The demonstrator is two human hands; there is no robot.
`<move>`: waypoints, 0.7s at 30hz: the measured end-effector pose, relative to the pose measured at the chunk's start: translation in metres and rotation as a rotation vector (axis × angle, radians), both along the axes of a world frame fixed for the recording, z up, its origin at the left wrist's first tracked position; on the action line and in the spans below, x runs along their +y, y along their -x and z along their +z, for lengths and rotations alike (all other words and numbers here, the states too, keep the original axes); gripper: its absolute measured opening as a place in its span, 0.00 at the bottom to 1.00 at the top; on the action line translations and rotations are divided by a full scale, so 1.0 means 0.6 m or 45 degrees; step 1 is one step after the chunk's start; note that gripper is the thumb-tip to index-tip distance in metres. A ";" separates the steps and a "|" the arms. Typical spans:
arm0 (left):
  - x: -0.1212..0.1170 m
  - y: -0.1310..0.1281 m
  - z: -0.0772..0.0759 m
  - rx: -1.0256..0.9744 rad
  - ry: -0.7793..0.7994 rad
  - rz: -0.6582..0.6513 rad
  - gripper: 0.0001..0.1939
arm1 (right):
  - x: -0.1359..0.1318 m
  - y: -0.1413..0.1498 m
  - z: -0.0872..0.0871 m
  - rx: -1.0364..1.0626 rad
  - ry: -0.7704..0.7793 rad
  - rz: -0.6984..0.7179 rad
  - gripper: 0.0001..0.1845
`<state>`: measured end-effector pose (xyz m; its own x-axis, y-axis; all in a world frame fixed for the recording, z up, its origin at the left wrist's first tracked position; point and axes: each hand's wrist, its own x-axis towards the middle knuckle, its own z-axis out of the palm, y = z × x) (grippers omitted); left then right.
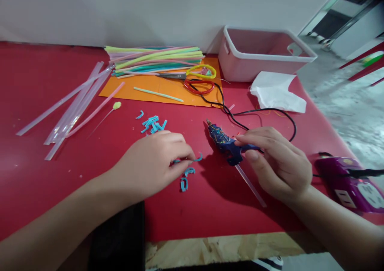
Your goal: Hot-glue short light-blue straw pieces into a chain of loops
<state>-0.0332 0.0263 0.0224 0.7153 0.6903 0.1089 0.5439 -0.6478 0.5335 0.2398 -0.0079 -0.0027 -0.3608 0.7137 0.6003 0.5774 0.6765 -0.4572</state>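
My left hand [159, 165] is closed in a pinch over the red tabletop, with a small curled blue strip [198, 157] at its fingertips. Just below those fingertips lie bent blue pieces [184, 184], and a small heap of short blue pieces [154, 124] sits beyond the knuckles. A dark blue hot glue gun [223, 141] points away to the upper left, a clear glue stick [251, 187] jutting from its rear. Around its handle are the thumb and fingers of my right hand [276, 163]; the palm side is partly hidden.
Behind are a bundle of coloured pipe cleaners [159, 59], scissors [198, 77] on an orange sheet [120, 89], and a white bin [252, 67]. Glue sticks [78, 99] lie left. A black cord [240, 121] loops near a purple power strip [351, 183] at right.
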 end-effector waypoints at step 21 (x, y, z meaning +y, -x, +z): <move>0.018 0.070 -0.017 0.290 -0.485 0.247 0.11 | 0.003 0.003 -0.003 -0.036 -0.039 -0.048 0.16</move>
